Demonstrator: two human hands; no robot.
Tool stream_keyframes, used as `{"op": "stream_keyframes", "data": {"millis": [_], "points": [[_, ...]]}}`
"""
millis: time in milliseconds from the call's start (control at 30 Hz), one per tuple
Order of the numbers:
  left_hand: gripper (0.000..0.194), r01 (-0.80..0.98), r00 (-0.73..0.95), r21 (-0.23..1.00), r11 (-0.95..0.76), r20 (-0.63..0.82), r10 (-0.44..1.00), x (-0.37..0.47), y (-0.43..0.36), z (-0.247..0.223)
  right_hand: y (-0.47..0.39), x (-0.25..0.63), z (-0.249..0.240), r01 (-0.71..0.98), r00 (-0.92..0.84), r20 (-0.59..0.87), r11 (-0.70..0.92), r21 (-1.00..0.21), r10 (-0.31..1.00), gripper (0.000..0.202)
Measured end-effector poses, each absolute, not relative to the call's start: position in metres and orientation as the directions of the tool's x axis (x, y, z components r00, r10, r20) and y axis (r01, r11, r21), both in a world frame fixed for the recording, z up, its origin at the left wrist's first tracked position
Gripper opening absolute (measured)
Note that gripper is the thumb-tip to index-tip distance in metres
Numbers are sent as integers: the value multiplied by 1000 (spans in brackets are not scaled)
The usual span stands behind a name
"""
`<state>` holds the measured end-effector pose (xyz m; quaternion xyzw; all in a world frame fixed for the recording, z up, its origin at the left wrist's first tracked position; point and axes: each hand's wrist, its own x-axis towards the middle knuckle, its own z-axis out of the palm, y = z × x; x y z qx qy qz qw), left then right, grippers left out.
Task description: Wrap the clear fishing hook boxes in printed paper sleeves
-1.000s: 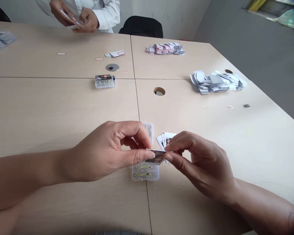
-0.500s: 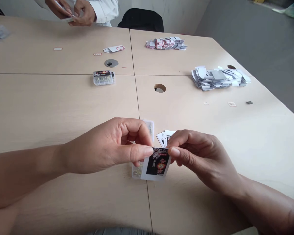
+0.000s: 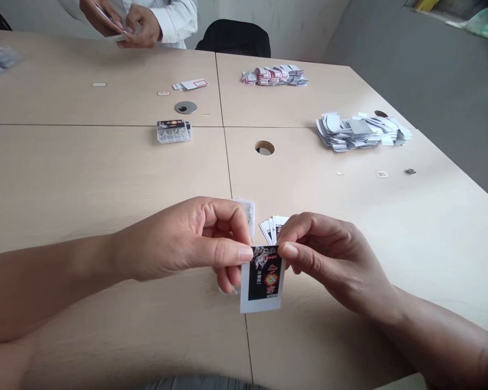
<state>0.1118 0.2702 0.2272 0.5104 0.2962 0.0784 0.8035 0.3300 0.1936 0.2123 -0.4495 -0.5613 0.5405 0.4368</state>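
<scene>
Between both hands hangs a white-edged printed card [image 3: 263,281] with a black panel, coloured lettering and a bright burst. My left hand [image 3: 211,244] pinches its upper left corner between thumb and finger. At the upper right corner, my right hand [image 3: 329,260] grips it the same way. Behind my left fingers lies a clear plastic case [image 3: 249,212], mostly hidden by the hand. A small fan of similar cards [image 3: 270,228] rests on the table just past my right fingertips, partly covered by them.
Clear boxes with black labels [image 3: 173,132] stand farther left. A long heap of white cards [image 3: 361,132] lies at right, and red-bordered cards [image 3: 274,75] behind. The table [image 3: 106,179] has a round hole [image 3: 264,148]. Across it, a person's hands [image 3: 126,24] hold cards.
The card has swung to face me more squarely, and its lower edge sits lower in view. Both hands keep their pinch. The view has shifted slightly.
</scene>
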Motion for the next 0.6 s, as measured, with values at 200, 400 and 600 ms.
{"op": "stream_keyframes", "data": {"millis": [200, 400, 600], "points": [[10, 147, 866, 871, 468, -342, 365, 109, 276, 221, 194, 331, 208, -76, -235, -35, -54, -996, 971, 15], [9, 132, 869, 878, 461, -326, 372, 109, 277, 220, 195, 332, 204, -161, -254, -53, -96, -982, 966, 16], [11, 169, 849, 890, 424, -350, 397, 108, 276, 219, 196, 333, 203, -139, -244, -67, -103, -985, 967, 18]]}}
